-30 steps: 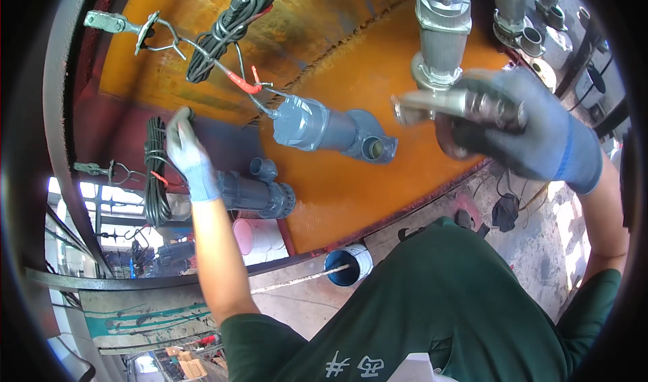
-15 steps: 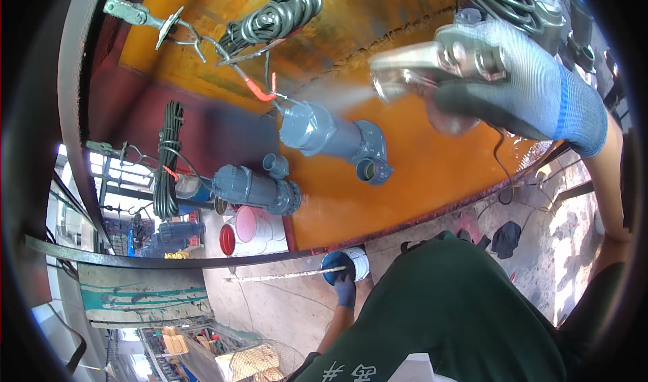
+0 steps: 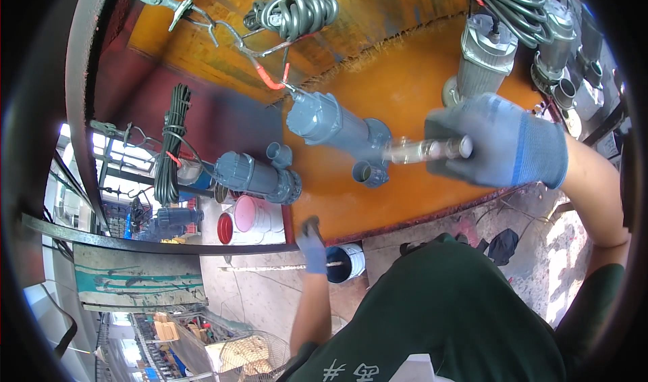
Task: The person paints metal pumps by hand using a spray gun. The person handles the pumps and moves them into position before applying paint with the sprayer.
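Observation:
My right hand point(image 3: 489, 142), in a blue glove with a dark palm, is closed around a metal spray gun point(image 3: 425, 151). Pale spray leaves its nozzle beside a hanging blue-grey pump point(image 3: 334, 122) with a round outlet. My left hand point(image 3: 311, 243), gloved too, is slightly blurred. It is raised at the near edge of the orange spray booth point(image 3: 418, 199), fingers pointing away from me and nothing visible in them. Closest to that hand is a second blue-grey pump point(image 3: 253, 177), hanging just beyond it without contact.
Wire hooks and coiled cables point(image 3: 297, 15) hang above the pumps. Unpainted grey pumps point(image 3: 486, 61) hang at the right. A dark-filled bucket point(image 3: 345, 263) with a stick point(image 3: 263, 268) stands below the left hand. Pink and red paint buckets point(image 3: 250, 220) stand behind the metal rail point(image 3: 162, 248).
My right hand has moved down and turned the spray gun, now nearer the pump's outlet. My left hand has risen from the bucket and stick toward the booth edge.

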`<state>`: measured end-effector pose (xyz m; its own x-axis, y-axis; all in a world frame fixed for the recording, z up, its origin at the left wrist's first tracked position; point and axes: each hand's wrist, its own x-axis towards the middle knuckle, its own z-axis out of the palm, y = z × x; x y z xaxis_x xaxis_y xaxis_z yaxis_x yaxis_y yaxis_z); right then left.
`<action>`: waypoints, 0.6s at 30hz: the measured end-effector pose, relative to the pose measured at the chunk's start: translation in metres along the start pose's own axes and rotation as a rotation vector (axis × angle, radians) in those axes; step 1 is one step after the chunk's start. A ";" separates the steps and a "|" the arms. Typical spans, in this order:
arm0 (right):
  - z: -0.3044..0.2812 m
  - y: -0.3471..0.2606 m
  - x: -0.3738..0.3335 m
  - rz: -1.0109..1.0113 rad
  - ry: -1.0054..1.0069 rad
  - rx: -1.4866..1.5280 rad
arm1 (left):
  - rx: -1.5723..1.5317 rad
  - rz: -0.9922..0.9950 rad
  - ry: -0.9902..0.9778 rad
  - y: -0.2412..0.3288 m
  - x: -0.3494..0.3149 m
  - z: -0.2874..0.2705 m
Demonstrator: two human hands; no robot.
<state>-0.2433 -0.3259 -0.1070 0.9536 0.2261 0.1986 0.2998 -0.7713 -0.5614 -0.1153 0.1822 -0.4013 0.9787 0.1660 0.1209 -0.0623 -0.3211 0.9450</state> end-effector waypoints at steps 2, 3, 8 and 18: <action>-0.005 0.018 0.002 -0.201 0.240 0.099 | -0.268 0.197 -0.074 0.069 0.045 0.022; -0.010 0.016 0.003 -0.089 0.251 0.332 | -0.220 0.306 -0.047 0.117 0.055 0.038; -0.046 0.027 0.001 0.025 0.070 0.397 | 0.127 1.076 -0.028 0.333 0.076 0.087; -0.055 0.018 0.039 -0.217 0.305 0.088 | 0.219 1.322 -0.302 0.467 0.072 0.140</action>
<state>-0.2023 -0.3636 -0.0656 0.8200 0.1809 0.5430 0.5076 -0.6682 -0.5440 -0.0467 -0.0860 0.0059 0.2209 -0.5743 0.7883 -0.9686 -0.2235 0.1085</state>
